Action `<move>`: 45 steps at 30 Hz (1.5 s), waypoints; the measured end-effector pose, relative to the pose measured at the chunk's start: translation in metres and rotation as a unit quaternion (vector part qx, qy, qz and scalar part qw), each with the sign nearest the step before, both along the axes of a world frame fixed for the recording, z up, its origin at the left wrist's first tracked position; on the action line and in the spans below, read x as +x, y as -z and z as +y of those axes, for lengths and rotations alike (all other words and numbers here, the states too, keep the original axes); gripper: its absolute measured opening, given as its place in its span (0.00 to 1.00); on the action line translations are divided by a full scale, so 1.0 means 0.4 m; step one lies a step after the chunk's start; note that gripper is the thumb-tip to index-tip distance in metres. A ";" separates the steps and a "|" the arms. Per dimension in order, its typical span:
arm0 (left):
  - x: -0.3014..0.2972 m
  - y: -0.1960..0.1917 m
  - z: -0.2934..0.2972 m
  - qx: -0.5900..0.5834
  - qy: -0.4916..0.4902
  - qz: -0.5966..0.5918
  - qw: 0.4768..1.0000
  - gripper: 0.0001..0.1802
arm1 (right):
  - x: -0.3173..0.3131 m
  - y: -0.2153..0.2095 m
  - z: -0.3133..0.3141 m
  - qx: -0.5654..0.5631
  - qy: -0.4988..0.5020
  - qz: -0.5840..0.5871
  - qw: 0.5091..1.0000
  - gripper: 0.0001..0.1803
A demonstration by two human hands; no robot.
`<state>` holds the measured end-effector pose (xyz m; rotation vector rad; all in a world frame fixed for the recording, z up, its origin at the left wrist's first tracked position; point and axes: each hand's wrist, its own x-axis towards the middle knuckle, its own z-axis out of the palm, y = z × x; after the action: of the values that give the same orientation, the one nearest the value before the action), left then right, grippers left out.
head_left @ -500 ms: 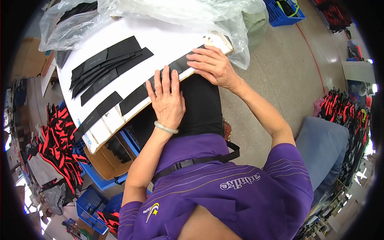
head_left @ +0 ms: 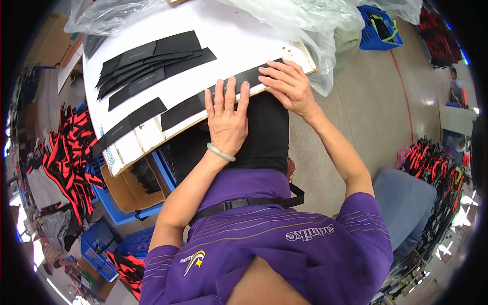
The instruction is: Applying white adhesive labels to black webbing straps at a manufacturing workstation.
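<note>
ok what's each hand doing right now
left hand: open, flat on the black strip
right hand: open, fingers pressing the same strip

Both hands [head_left: 227, 119] [head_left: 288, 87] lie flat, fingers spread.

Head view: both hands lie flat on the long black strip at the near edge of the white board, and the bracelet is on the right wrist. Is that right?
Not quite. In the head view the pale bracelet is on the left wrist, not the right. The rest holds: the left hand and right hand both lie flat on the long black strip at the near edge of the white board.
</note>
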<state>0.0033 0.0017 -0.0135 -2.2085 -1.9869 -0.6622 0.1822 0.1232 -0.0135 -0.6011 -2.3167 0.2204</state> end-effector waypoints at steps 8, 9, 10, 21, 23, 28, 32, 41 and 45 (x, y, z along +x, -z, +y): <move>-0.007 0.010 0.002 0.026 -0.004 0.003 1.000 0.38 | -0.007 -0.003 0.000 0.003 0.000 0.001 1.000 0.12; -0.007 0.011 0.002 0.027 -0.005 0.002 1.000 0.38 | -0.007 -0.004 0.000 0.004 -0.005 0.000 1.000 0.13; -0.007 0.012 0.002 0.029 -0.006 0.000 1.000 0.37 | -0.006 -0.005 0.000 0.005 -0.006 -0.001 1.000 0.13; -0.001 0.014 0.006 0.037 -0.007 -0.016 0.999 0.36 | -0.003 -0.007 0.002 0.007 0.005 -0.003 1.000 0.13; 0.001 0.015 0.006 0.036 -0.012 -0.014 0.999 0.36 | -0.002 -0.003 0.002 0.005 0.006 -0.002 1.000 0.13; 0.001 0.013 0.006 0.033 -0.018 -0.009 0.999 0.36 | -0.005 -0.002 0.001 0.002 0.002 -0.001 1.000 0.13; 0.004 0.014 0.008 0.037 -0.019 -0.009 0.999 0.36 | -0.001 -0.002 -0.001 0.003 0.007 -0.009 1.000 0.13; 0.002 0.014 0.010 0.058 -0.024 0.003 0.998 0.31 | -0.005 -0.008 0.000 -0.004 -0.005 -0.001 1.000 0.13; 0.008 0.010 0.011 0.051 -0.016 0.013 0.999 0.31 | -0.037 -0.042 -0.004 -0.054 0.000 0.015 0.998 0.10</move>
<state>0.0063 0.0059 -0.0176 -2.1124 -1.9273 -0.7109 0.1676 0.1215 0.0034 -0.6466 -2.2859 0.3541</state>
